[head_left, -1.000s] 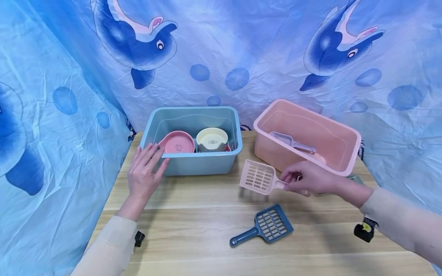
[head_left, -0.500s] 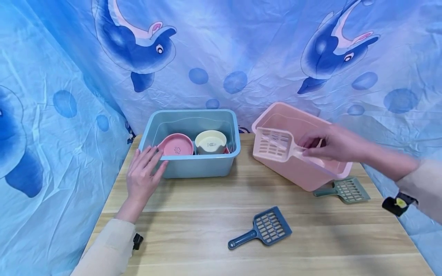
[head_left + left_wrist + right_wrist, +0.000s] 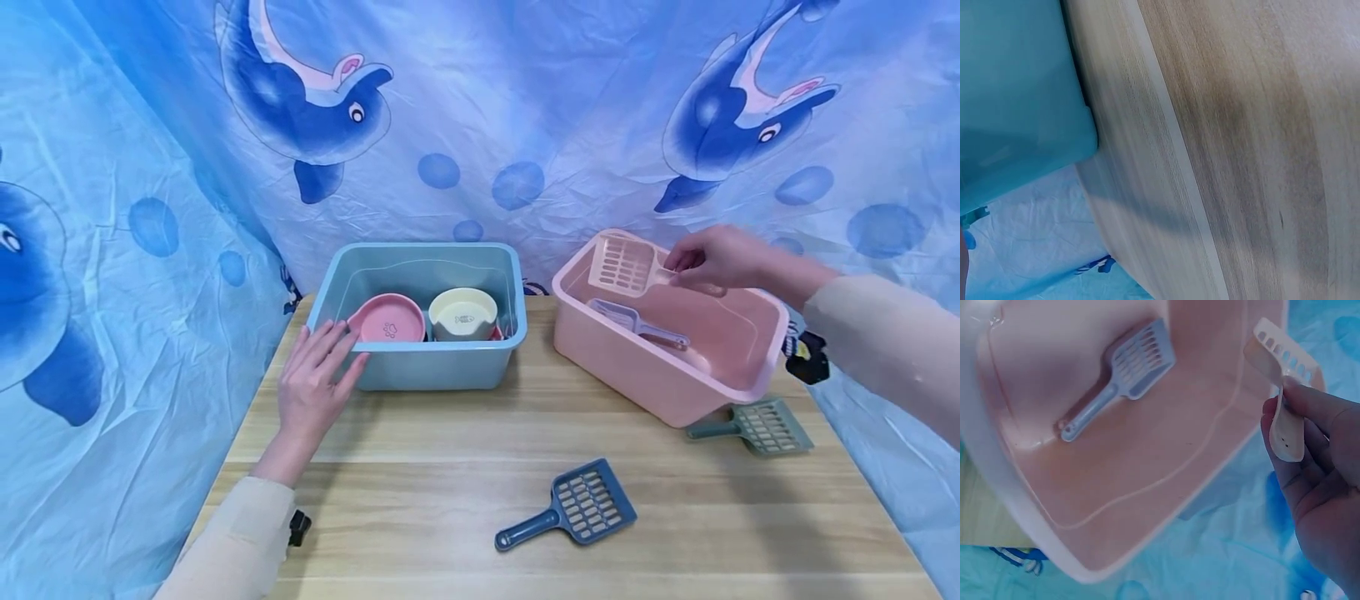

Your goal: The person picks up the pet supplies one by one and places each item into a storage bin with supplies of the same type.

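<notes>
My right hand (image 3: pixel 716 257) pinches the handle of a pale pink litter scoop (image 3: pixel 624 265), held above the pink litter box (image 3: pixel 637 379). Inside that box lies a lavender litter scoop (image 3: pixel 1141 359), handle toward the near side. My left hand (image 3: pixel 313 387) rests its extended fingers on the near left rim of the blue litter box (image 3: pixel 438 367). A pink bowl (image 3: pixel 390 319) with a paw print and a cream bowl (image 3: pixel 463 312) with a fish mark sit in the blue box. The left wrist view shows only the blue box's side and tabletop.
A dark blue litter scoop (image 3: pixel 581 508) lies on the wooden table (image 3: pixel 420 467) toward the front. Beside the pink box's near right corner lies a green litter scoop (image 3: pixel 768 425). A blue dolphin-print cloth (image 3: pixel 480 125) hangs behind and at the sides.
My right hand has lifted the pale pink scoop from in front of the pink box, up and back over it. The left hand stays on the blue box's rim.
</notes>
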`<state>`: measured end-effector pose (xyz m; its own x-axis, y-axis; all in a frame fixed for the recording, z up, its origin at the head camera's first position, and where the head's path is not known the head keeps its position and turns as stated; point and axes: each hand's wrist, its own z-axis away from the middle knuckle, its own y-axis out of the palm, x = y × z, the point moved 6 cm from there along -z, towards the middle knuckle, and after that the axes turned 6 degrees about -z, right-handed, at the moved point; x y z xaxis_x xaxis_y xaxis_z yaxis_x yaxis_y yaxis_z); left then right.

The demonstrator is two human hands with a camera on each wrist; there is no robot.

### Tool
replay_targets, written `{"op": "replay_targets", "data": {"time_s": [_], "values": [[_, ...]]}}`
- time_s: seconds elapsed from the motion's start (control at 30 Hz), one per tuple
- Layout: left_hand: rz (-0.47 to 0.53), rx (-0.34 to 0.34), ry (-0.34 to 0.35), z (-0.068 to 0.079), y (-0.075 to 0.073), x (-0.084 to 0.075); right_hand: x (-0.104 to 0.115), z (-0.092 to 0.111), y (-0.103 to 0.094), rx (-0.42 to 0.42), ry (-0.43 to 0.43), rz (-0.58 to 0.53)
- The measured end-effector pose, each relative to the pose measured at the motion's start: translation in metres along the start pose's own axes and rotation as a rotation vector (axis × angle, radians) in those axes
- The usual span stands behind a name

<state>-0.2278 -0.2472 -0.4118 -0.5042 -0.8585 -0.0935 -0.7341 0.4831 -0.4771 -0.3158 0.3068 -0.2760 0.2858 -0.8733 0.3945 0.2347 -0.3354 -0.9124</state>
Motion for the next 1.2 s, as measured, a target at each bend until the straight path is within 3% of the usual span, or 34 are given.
{"op": "replay_targets", "data": {"time_s": [0.33,0.5,0.63,0.9,1.07,1.2], "values": [[0.016,0.004,-0.001,0.0,0.003,0.0,-0.037,-0.03,0.041,0.107,0.123,-0.23],[0.021,-0.001,-0.006,0.001,0.003,0.001,-0.041,-0.036,0.061,0.19,0.161,-0.378],[0.02,0.0,-0.008,0.001,0.003,0.001,-0.039,-0.039,0.075,0.247,0.137,-0.466],[0.008,-0.005,-0.008,0.003,0.003,0.001,-0.042,-0.039,0.095,0.437,0.19,-0.461],[0.013,-0.01,-0.004,0.002,0.003,0.0,-0.052,-0.038,0.089,0.41,0.207,-0.336],[0.014,-0.011,-0.004,0.001,0.004,0.001,-0.054,-0.034,0.077,0.378,0.195,-0.347]]}}
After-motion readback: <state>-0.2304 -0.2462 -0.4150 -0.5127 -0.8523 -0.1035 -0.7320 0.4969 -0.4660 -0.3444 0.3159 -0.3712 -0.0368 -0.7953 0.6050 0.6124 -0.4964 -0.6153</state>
